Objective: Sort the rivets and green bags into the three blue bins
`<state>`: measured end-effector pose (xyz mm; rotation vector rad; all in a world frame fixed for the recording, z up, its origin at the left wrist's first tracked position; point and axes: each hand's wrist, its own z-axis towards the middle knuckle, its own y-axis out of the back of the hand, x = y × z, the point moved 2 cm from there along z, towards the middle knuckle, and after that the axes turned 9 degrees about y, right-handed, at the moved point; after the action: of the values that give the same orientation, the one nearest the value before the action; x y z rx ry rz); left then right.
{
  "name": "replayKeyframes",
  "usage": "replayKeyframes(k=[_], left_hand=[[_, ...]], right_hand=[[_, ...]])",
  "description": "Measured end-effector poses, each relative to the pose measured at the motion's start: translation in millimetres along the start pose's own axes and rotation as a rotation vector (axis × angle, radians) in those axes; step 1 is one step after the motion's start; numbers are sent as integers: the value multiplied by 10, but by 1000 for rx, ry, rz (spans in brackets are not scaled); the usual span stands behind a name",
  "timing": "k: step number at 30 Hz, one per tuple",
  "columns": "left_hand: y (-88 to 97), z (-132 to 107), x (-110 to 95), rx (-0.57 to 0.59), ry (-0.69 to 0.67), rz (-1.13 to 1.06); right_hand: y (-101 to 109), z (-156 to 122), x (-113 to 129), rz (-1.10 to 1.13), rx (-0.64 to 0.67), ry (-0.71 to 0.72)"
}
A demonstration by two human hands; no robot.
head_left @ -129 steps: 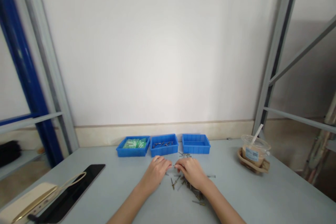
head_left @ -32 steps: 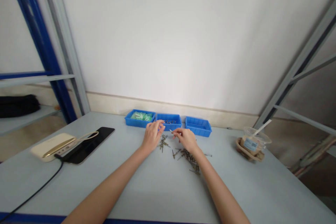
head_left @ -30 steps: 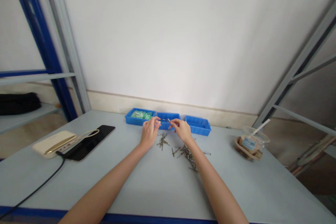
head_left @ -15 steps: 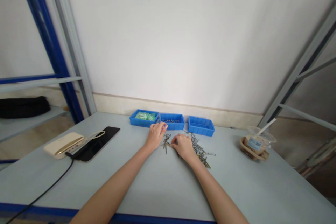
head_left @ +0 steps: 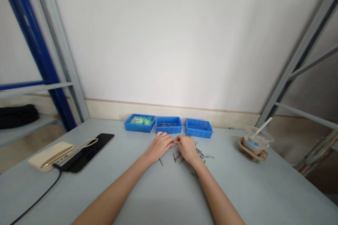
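Observation:
My left hand and my right hand rest close together on the grey table, fingertips meeting over a scatter of small metal screws. Both hands have their fingers curled in a pinch around a thin screw between them, though the piece is too small to see clearly. Just beyond the hands stand three blue bins: the left bin holds green and white plastic pieces, the middle bin holds a few screws, and the right bin shows nothing inside.
A cream power bank with a looped strap lies on a black phone at the left, with a black cable trailing toward me. A plastic drink cup with a straw sits in a holder at the right. Shelf posts flank the table.
The hands went up to the middle bin, came back down to the screw pile, and now pinch together over it. The camera view shifted a little.

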<state>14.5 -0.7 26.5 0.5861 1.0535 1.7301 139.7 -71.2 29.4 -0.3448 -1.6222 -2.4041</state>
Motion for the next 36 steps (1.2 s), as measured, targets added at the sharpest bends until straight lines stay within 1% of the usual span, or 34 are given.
replayKeyframes(k=[3, 5, 8, 10, 13, 17, 19, 25, 28, 29, 31, 34, 36], left_hand=[[24, 12, 1, -34, 19, -15], [38, 17, 19, -57, 50, -22], [41, 20, 45, -59, 114, -32], [30, 20, 56, -48, 156, -55], [9, 16, 69, -44, 197, -138], [-22, 6, 94, -36, 168, -201], [-30, 3, 109, -42, 165, -187], [-21, 11, 104, -38, 208, -128], [1, 13, 114, -42, 234, -92], [13, 10, 135, -65, 257, -93], [47, -2, 212, -159, 343, -116], [84, -36, 382, -316, 519, -174], [85, -56, 479, -362, 603, -201]], right_hand=[[29, 27, -41, 201, -49, -22], [42, 44, -59, 327, -76, -10], [69, 51, -68, 399, -82, 50], [90, 38, -58, 345, -73, 90], [123, 10, -21, 186, -63, 128], [157, -9, 10, 36, -49, 81], [161, -9, 9, 27, -42, 66], [104, -28, -14, 41, -1, 102], [91, 11, 6, 6, -16, 122], [100, 56, 21, -11, -27, 125], [138, 203, 63, -51, -38, 120], [239, 495, 126, -117, -50, 51], [323, 626, 157, -172, -104, 2]])
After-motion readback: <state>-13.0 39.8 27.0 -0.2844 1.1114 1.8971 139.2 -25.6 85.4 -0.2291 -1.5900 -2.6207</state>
